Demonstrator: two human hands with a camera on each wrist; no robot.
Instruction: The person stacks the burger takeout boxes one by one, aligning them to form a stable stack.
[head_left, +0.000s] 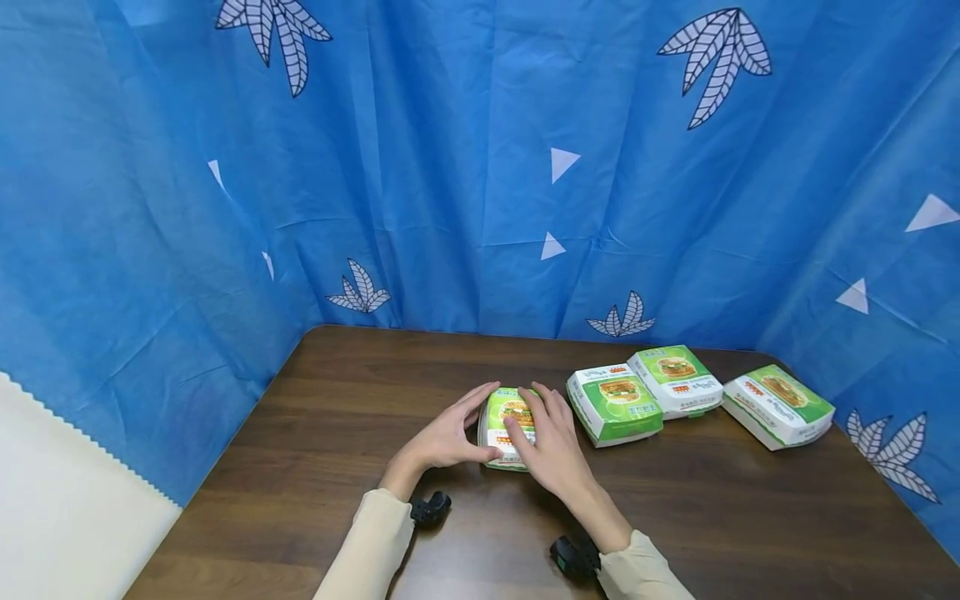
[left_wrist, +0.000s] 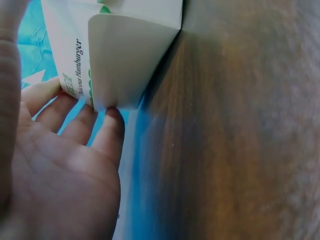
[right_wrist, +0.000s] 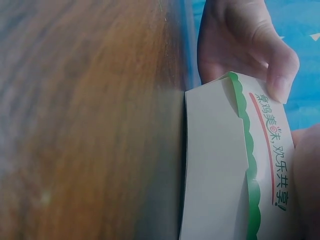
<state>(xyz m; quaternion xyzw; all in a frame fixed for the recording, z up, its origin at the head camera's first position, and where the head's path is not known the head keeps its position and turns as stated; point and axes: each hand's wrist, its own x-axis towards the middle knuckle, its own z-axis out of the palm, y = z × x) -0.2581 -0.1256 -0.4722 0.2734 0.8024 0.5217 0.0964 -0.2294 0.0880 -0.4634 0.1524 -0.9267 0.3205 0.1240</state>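
Observation:
A green-and-white hamburger box with a burger picture on its lid stands closed on the table in front of me. My left hand holds it from the left, thumb at the near corner and fingers at the far side. In the left wrist view, fingertips of that hand touch the pale side wall of the hamburger box. My right hand rests over the right part of the lid, thumb and fingers lying on it. The right wrist view shows the box's scalloped green edge along its near side.
On the right half of the brown table lie three more hamburger boxes: one nearest, one behind it and one farther right. A blue curtain hangs along the back and sides.

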